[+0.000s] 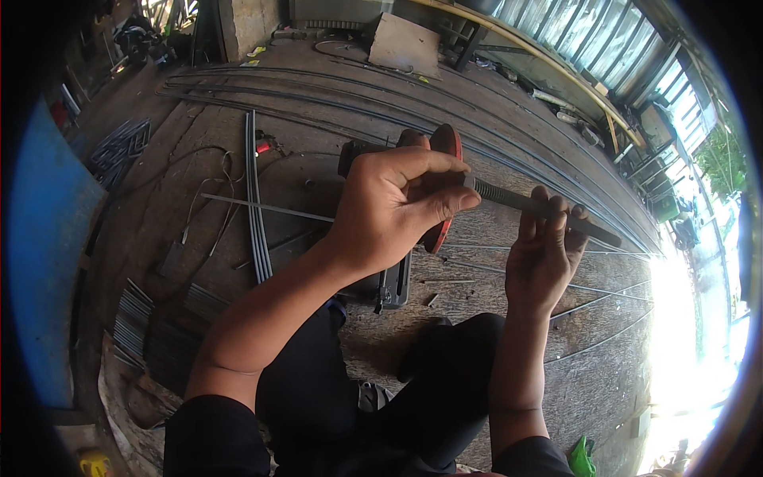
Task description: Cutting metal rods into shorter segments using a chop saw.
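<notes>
"Bolt (502, 196): position, grip?"
"Held aloft near the disc (448, 145); left hand (388, 200) pinching one end, right hand (545, 256) grasping further along."
"Step?"
"Apparently aligning it; next move calls for a steady hold."

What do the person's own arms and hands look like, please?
The left sleeve and right sleeve are short and dark. The left forearm and right forearm are bare, and the left hand and right hand show no gloves or watch.
</notes>
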`<state>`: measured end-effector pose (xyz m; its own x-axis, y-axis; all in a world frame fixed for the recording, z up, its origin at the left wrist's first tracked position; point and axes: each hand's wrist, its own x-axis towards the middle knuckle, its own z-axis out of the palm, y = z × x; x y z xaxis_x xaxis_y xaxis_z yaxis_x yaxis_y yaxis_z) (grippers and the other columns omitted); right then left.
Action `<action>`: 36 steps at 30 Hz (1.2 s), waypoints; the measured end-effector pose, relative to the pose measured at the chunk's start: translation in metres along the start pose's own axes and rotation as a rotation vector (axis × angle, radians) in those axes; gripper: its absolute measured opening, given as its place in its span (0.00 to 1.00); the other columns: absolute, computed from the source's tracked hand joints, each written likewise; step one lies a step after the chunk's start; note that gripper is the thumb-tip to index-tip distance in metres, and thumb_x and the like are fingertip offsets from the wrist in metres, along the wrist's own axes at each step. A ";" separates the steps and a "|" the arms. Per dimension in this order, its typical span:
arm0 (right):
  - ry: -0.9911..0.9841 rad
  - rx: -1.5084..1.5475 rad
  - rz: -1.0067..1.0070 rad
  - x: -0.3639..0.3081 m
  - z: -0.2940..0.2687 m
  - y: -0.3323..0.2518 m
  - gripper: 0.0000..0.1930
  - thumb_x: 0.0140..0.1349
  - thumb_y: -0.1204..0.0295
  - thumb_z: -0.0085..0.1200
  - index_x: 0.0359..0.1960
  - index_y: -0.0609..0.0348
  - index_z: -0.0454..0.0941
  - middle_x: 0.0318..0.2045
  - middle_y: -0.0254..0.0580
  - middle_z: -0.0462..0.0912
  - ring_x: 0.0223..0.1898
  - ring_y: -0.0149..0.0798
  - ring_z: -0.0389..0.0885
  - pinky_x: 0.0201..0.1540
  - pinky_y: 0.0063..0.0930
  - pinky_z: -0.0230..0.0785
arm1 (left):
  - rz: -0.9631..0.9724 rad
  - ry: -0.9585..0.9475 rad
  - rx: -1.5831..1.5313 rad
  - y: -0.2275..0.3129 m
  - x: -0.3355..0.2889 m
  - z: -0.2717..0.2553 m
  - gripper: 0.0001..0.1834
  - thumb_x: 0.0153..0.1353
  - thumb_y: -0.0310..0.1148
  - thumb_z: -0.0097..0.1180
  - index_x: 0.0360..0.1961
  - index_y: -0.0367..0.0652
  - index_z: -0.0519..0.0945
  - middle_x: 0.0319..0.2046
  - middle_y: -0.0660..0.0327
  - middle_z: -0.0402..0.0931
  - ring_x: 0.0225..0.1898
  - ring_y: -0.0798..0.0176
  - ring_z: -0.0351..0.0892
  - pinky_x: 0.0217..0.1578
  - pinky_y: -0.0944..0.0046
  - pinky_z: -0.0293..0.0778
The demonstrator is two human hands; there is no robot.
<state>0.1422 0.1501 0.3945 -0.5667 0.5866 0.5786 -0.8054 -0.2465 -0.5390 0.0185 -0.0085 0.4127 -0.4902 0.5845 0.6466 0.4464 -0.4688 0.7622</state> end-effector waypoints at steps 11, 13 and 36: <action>0.351 -0.035 0.187 0.002 0.012 0.005 0.09 0.67 0.64 0.51 0.40 0.53 0.67 0.30 0.37 0.77 0.34 0.33 0.79 0.36 0.21 0.71 | 0.548 0.017 0.382 0.004 0.002 0.008 0.21 0.44 0.15 0.65 0.42 0.37 0.79 0.38 0.53 0.76 0.36 0.63 0.80 0.52 0.57 0.75; 0.429 -0.077 0.178 0.002 0.014 0.005 0.09 0.67 0.64 0.51 0.40 0.53 0.67 0.32 0.38 0.77 0.35 0.33 0.79 0.37 0.21 0.71 | 0.286 0.109 0.114 0.003 0.001 0.009 0.21 0.50 0.17 0.64 0.47 0.34 0.75 0.42 0.53 0.76 0.38 0.66 0.81 0.41 0.68 0.79; 0.364 0.015 0.265 -0.002 0.015 0.014 0.12 0.68 0.65 0.49 0.43 0.59 0.64 0.40 0.43 0.76 0.45 0.35 0.78 0.45 0.23 0.76 | 0.176 0.093 0.096 -0.001 0.003 0.008 0.47 0.49 0.23 0.68 0.65 0.38 0.49 0.37 0.57 0.80 0.35 0.71 0.77 0.47 0.68 0.67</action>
<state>0.1296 0.1340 0.3949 -0.6580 0.7342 0.1673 -0.6446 -0.4343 -0.6292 0.0225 -0.0013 0.4132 -0.4635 0.4332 0.7730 0.5985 -0.4902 0.6336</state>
